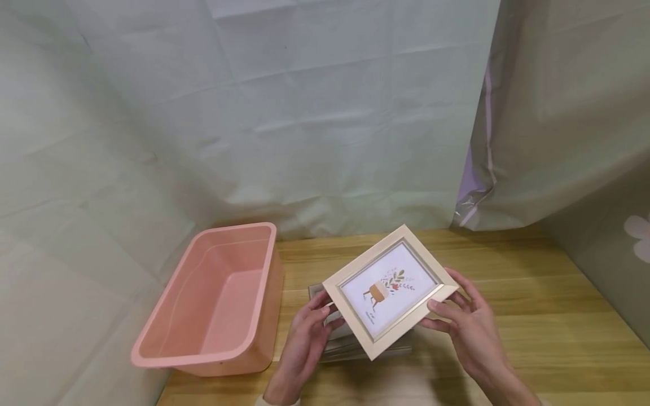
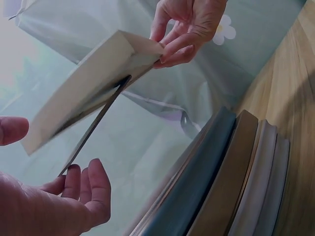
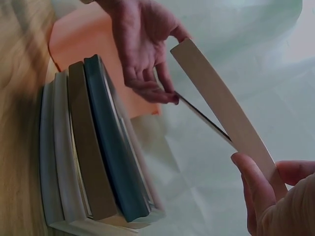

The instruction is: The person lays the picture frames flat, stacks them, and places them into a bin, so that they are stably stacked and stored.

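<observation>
A cream picture frame (image 1: 389, 291) with a flower-and-stool print is held up tilted between both hands, its face towards the head camera. Its thin back stand (image 2: 96, 127) swings out from the rear. My left hand (image 1: 306, 337) has its thumb at the frame's left edge, and its curled fingertips touch the stand's free end. On the opposite side, my right hand (image 1: 469, 324) pinches the right corner, thumb on the front and fingers behind. Underneath lies a stack of several flat frame-like pieces (image 3: 96, 142) in blue, brown and pale colours, mostly hidden in the head view.
A pink plastic tub (image 1: 264, 293) stands left of the hands on the wooden table (image 1: 548, 316). Pale sheeting (image 1: 325, 113) hangs behind the table and along its left side. A darker curtain (image 1: 558, 113) hangs at the right.
</observation>
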Tool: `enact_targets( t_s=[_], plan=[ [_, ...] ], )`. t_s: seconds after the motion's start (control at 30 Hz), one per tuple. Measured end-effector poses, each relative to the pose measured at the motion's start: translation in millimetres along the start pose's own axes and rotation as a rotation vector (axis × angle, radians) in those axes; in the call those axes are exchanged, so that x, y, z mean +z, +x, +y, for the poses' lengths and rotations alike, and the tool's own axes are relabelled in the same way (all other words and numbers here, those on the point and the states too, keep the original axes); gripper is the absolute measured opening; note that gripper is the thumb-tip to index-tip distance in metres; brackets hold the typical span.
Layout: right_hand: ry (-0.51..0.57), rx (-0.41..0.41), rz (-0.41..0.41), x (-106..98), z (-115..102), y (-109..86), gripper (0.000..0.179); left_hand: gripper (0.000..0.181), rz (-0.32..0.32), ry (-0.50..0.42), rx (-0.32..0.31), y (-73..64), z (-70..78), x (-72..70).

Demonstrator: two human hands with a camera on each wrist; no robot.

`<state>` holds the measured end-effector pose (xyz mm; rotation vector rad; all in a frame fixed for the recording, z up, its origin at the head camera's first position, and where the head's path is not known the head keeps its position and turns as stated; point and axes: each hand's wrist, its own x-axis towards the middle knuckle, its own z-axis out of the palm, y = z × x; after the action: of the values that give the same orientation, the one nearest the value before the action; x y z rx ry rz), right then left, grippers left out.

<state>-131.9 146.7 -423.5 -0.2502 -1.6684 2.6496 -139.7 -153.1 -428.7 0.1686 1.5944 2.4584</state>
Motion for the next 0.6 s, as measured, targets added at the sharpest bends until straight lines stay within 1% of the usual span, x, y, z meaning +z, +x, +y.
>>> enact_targets(
  t_s=[0.1,0.27,0.4,0.43,0.5,0.6],
  plan=[
    [0.001,-0.003,0.013,1,2,1.4,0.073,0.059,0.017,0.013,0.0,-0.3,1.0,1.4],
    [-0.016,-0.001,0.043,2,6,3.1,0.074,0.056,0.028,0.019,0.016,-1.5,1.5,1.7],
    [-0.025,0.01,0.054,2,8,3.3,0.076,0.063,0.047,0.022,0.043,-5.1,-0.1,2.7],
    [-0.024,0.016,0.057,2,8,3.3,0.076,0.066,0.054,0.03,0.058,-6.6,-0.9,3.2],
    [-0.027,0.029,0.064,2,9,3.1,0.077,0.07,0.06,0.066,0.115,-10.3,-3.1,4.0],
    [-0.025,0.038,0.077,2,9,2.4,0.077,0.075,0.067,0.194,0.223,-15.9,-8.3,4.5]
  ],
)
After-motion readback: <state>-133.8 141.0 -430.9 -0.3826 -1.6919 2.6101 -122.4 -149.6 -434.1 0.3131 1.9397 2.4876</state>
